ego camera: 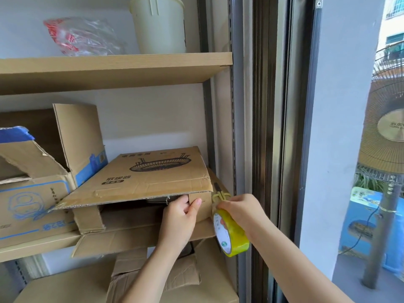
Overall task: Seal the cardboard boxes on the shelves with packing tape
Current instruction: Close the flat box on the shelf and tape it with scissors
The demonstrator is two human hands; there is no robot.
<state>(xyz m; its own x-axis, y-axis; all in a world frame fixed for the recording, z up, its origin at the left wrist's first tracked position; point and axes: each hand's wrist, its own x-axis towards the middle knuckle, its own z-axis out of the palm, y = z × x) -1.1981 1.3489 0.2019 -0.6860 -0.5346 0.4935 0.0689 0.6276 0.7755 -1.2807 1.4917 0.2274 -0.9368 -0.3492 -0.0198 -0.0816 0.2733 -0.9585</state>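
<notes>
**Taping the heater box: anchoring the first strip**

At far left on the middle shelf [39,246] stood a blue box [32,200] with its flaps up, untaped. Just right of it, and overlapping its corner, lay the heater box [153,173], open toward us: the top flap jutted forward, the bottom flap hung over the shelf edge, and two short side flaps stood in the mouth.

Our left hand [179,217] gripped the right side flap [200,206], thumb in front, fingers curled behind it inside the box. Our right hand [240,212] held the tape roll [231,232] at the box's right front corner, fingers curled over the roll's top, which was touching a yellow handle [220,196] there. We could not tell whether a free tape end was already stuck down.

In our judgement, the step went best as follows:

1. Fold both side flaps in first, then the long flaps, so the seam closes flat.
2. Anchor the tape end on the side wall, clear of the handle.
3. Keep the left hand pressing the flaps while the right draws the roll across under steady tension.

More boxes [131,285] waited on the shelf below.
</notes>
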